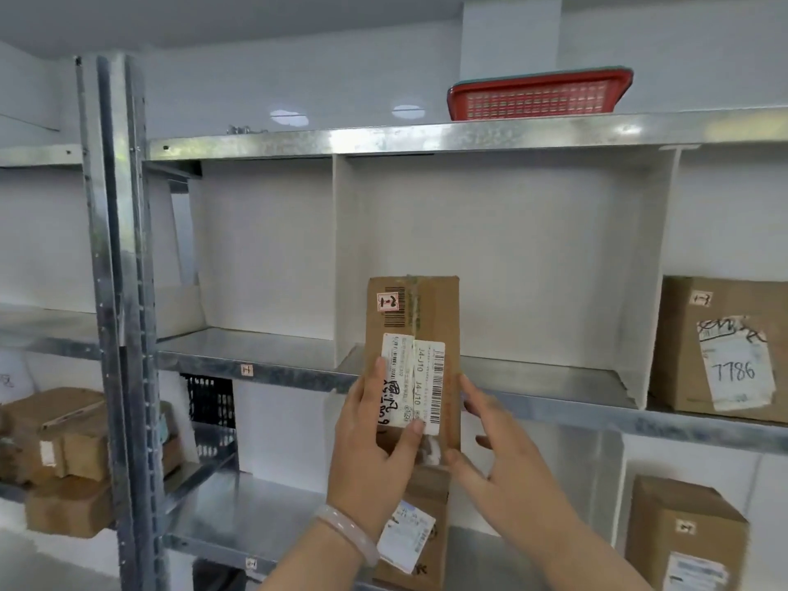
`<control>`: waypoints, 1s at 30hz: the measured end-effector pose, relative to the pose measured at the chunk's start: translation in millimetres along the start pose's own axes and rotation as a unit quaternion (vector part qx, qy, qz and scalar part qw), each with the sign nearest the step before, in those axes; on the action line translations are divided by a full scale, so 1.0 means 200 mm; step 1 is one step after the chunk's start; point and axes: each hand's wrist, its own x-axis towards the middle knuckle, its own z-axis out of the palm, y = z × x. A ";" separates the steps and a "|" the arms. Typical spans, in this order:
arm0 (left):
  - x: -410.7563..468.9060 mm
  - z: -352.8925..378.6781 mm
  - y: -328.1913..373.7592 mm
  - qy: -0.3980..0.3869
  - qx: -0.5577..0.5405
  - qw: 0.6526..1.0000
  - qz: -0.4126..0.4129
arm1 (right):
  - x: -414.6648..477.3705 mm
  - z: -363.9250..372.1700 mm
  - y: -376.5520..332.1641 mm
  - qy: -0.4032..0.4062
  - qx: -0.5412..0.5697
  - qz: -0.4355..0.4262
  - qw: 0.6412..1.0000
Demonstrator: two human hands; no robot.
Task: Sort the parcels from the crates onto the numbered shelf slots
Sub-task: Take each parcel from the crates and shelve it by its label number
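Head view looks up at a metal shelf whose middle slot (490,249), walled by white dividers (341,258), serves as the landmark. Just in front of that slot's lower front edge, a tall brown parcel (415,309) is held upright in the air, its top rising before the slot's opening. A small red-bordered sticker (387,302) reading 1-2 sits near its top, and a white barcode label (420,377) covers its middle. The left hand (366,458), with a pale bangle (347,533) on the wrist, has its grip closed round the parcel's lower left side, thumb (409,437) pressed across the label. The right hand (511,467) has its grip spread, fingers straight and fanned against the parcel's right side, holding nothing by itself. In the slot right of the middle slot stands another parcel (682,347) marked 1-3 and 7786. Above the middle slot, on the top board, lies a red basket (539,98). Below it, a labelled box (420,535) shows behind the wrists, and a further box (682,531) stands lower right.
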 end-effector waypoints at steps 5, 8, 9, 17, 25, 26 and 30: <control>0.26 0.06 -0.15 -0.026 -0.013 0.999 0.035 | 0.21 0.07 0.08 0.026 -0.033 0.031 0.999; 0.42 0.07 -0.24 -0.034 -0.019 0.997 0.062 | 0.32 0.12 0.10 0.039 -0.051 0.038 0.997; 0.46 0.08 -0.27 -0.034 -0.025 0.997 0.069 | 0.35 0.14 0.11 0.043 -0.057 0.039 0.997; 0.66 0.15 -0.55 -0.057 -0.011 0.995 0.081 | 0.48 0.26 0.17 0.047 -0.129 0.059 0.989; 0.71 0.19 -0.64 -0.078 0.025 0.994 0.066 | 0.55 0.34 0.18 0.054 -0.149 0.057 0.986; 0.71 0.20 -0.65 -0.075 0.032 0.994 0.066 | 0.56 0.35 0.18 0.053 -0.150 0.058 0.986; 0.72 0.21 -0.64 -0.074 0.054 0.994 0.054 | 0.56 0.37 0.19 0.049 -0.150 0.059 0.986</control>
